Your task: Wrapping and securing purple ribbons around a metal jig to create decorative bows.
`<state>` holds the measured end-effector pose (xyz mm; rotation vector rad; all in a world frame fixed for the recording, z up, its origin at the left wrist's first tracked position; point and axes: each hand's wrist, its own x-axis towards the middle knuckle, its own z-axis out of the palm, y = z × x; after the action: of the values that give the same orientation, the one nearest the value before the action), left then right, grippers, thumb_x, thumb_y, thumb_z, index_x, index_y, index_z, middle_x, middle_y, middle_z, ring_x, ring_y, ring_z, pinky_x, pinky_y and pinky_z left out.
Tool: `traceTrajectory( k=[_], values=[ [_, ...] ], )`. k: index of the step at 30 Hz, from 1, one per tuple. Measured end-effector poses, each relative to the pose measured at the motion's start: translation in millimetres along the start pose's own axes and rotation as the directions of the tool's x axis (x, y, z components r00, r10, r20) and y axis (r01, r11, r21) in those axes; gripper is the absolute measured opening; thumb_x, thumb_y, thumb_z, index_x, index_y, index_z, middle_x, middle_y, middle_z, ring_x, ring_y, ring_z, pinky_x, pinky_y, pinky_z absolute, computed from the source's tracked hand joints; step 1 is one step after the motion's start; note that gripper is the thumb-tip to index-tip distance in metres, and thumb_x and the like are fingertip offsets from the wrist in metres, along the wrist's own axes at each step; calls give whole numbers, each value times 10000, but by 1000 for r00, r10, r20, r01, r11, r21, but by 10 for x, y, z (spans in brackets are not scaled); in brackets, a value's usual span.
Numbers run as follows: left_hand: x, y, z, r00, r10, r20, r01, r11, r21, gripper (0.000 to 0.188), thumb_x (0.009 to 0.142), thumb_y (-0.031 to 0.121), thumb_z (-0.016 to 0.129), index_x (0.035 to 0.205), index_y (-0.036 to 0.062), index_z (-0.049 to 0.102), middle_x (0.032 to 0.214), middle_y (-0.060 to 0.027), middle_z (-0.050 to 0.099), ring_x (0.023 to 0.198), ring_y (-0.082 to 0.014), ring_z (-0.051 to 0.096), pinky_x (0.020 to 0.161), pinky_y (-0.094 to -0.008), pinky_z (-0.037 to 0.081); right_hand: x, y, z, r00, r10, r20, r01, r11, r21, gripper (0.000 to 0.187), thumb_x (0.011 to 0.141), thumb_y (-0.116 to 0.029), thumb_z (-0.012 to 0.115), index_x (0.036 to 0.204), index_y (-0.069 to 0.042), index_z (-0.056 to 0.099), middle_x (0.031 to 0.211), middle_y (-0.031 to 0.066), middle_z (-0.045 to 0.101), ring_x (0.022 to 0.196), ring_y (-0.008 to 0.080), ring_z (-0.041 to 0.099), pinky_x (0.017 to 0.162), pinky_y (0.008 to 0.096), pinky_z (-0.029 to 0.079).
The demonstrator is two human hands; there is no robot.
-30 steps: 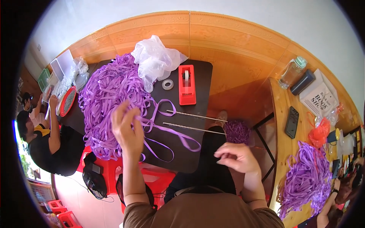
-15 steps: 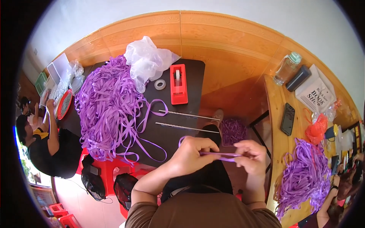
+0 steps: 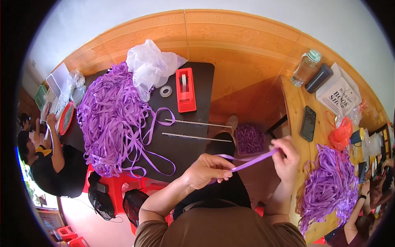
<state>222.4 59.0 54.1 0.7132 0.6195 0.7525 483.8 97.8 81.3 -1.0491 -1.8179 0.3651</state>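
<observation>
A length of purple ribbon [image 3: 254, 161] is stretched between my two hands above my lap. My left hand [image 3: 207, 170] pinches it between thumb and fingers. Higher and to the right, my right hand [image 3: 284, 156] is closed on the other end of that stretch. A large heap of purple ribbon [image 3: 113, 123] covers much of the dark table [image 3: 201, 88] on my left, with loose loops trailing over its near edge. Two thin metal rods [image 3: 197, 137] lie side by side near the table's right edge, their ends jutting past it.
A red tape dispenser [image 3: 186, 92], a tape roll [image 3: 166, 91] and a white plastic bag [image 3: 150, 66] sit on the dark table. The wooden table at right bears a phone [image 3: 308, 123], a bottle [image 3: 305, 68] and more ribbon [image 3: 329, 189]. A ribbon-filled basket [image 3: 251, 140] stands below.
My right hand has moved up and to the right, drawing the ribbon out longer and tilting it upward. My left hand has shifted slightly down, and the view has turned a little.
</observation>
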Motion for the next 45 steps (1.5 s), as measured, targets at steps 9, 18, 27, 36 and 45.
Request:
traceTrajectory(
  k=[9, 18, 27, 36, 45],
  values=[
    [-9, -108, 137, 974, 179, -139, -146, 966, 215, 214, 815, -5, 679, 1026, -35, 659, 849, -55, 662, 754, -71, 594, 638, -196, 483, -267, -198, 502, 973, -35, 229, -29, 963, 268, 492, 577, -26, 742, 1056, -30, 626, 1125, 142, 611, 1006, 289, 586, 849, 370, 412],
    [-43, -183, 124, 958, 226, -176, -173, 946, 273, 184, 814, -34, 662, 998, -36, 668, 870, -93, 679, 793, -112, 626, 727, -240, 518, -373, -152, 759, 973, -219, 76, 199, 958, 206, 296, 619, 71, 655, 900, -20, 638, 850, 83, 656, 695, 217, 594, 626, 309, 378],
    [98, -649, 71, 954, 185, -237, -171, 982, 80, 169, 866, 21, 613, 1010, -60, 651, 844, -73, 658, 748, -114, 604, 711, -232, 487, -337, -17, 750, 930, -353, 107, 362, 928, -84, 238, 665, -36, 648, 902, -34, 623, 826, 49, 622, 671, 199, 564, 611, 329, 349],
    [708, -1088, -227, 913, 181, -366, -201, 980, -17, 100, 864, 85, 641, 880, -5, 681, 728, -40, 639, 648, -90, 573, 607, -212, 444, -194, 606, 1034, 957, -286, 53, 290, 952, -95, 258, 615, 49, 655, 843, -72, 630, 784, 35, 596, 676, 224, 542, 603, 347, 346],
    [1044, -964, -511, 811, 465, -354, -497, 868, 0, 124, 854, 31, 638, 968, -2, 675, 783, -55, 657, 709, -114, 617, 671, -240, 500, 376, 770, 1266, 964, -264, -35, 267, 957, 110, 186, 678, 100, 624, 826, -7, 657, 783, 81, 606, 710, 228, 566, 654, 323, 418]
  ],
)
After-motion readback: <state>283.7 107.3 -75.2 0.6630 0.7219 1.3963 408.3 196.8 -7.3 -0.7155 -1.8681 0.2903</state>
